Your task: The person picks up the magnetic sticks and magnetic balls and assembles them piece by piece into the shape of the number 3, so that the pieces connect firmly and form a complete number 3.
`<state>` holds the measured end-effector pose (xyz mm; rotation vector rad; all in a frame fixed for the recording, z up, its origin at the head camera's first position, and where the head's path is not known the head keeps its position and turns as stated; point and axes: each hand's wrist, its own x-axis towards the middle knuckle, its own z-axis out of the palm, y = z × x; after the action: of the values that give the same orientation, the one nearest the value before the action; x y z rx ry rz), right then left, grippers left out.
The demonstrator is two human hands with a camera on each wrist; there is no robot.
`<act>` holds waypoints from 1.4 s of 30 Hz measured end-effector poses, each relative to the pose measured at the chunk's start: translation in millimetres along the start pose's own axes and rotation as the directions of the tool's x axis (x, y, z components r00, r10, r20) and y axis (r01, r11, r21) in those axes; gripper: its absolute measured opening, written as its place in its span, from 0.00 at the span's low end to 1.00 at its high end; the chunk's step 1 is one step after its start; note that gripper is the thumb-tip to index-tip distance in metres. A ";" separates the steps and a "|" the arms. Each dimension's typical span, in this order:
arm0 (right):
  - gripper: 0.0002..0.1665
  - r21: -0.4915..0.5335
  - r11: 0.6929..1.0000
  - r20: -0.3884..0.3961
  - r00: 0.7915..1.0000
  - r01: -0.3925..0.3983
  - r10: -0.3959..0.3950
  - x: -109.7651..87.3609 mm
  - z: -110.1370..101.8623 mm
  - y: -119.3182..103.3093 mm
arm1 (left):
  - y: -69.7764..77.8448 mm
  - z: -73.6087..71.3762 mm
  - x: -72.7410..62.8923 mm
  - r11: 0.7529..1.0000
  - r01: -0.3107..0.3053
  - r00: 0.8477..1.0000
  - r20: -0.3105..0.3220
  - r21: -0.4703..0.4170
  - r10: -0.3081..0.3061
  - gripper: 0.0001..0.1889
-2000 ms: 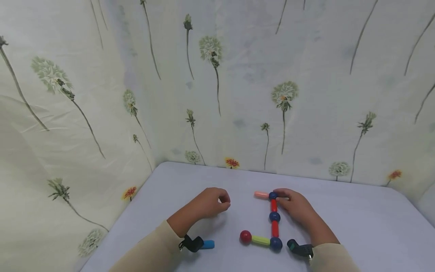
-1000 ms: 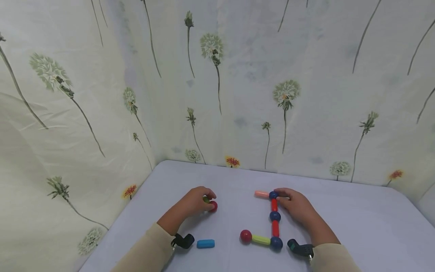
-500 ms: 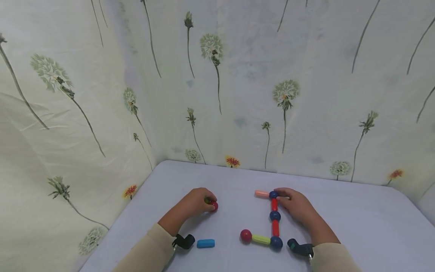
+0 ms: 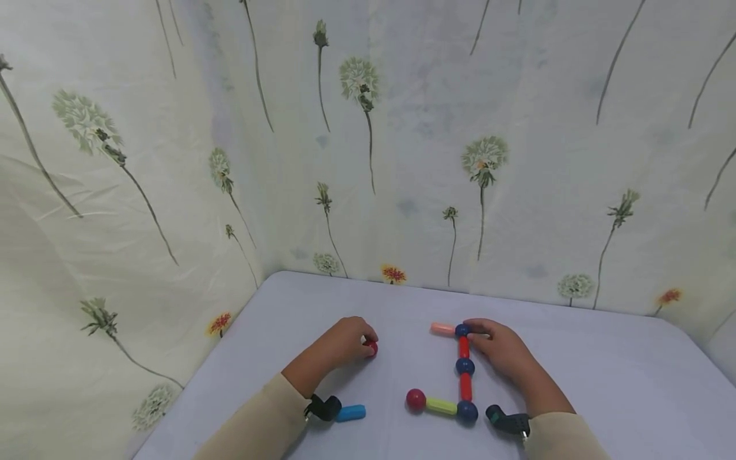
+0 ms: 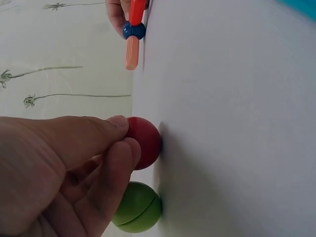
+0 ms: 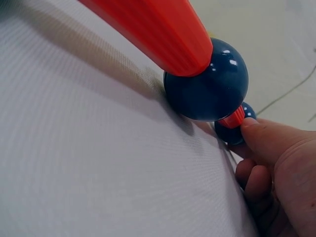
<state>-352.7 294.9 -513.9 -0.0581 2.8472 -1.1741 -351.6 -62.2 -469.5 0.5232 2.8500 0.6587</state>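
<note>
Between thumb and fingers my left hand pinches a red ball close to the white tabletop. A green ball sits right beside it in the left wrist view, partly behind the fingers; in the head view it is hidden. My right hand holds the far blue ball of a chain of magnetic sticks and balls. From that ball a pink stick points left. Red sticks run toward me through a middle blue ball to a near blue ball.
At the chain's near end a yellow-green stick leads left to another red ball. A loose blue stick lies beside the left wrist's camera. Flower-patterned cloth hangs behind the white table.
My left hand, seen without a ball two seconds ago, moved left to the red and green balls, then shifted right with the red ball. My right hand has stayed at the blue ball.
</note>
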 end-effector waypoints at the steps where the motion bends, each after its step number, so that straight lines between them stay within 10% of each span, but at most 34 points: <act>1: 0.27 0.004 1.000 0.000 1.000 -0.001 0.001 -0.1 0.2 -0.2 | 1.3 0.7 0.6 1.000 0.001 1.000 0.000 0.003 -0.001 0.12; 17: 0.27 -0.017 1.000 -0.014 1.000 0.009 -0.009 2.2 1.4 4.2 | 26.2 12.1 14.5 0.999 -0.011 1.000 0.011 0.037 0.010 0.12; 42: 0.27 -0.039 0.999 -0.010 0.999 0.034 -0.034 -1.5 -1.6 -2.3 | 55.7 38.7 59.8 0.952 0.096 0.994 -0.014 -0.291 -0.105 0.10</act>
<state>-351.3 294.5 -511.0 -0.1032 2.8896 -1.1289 -381.0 22.1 -483.7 0.3213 2.7144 1.0494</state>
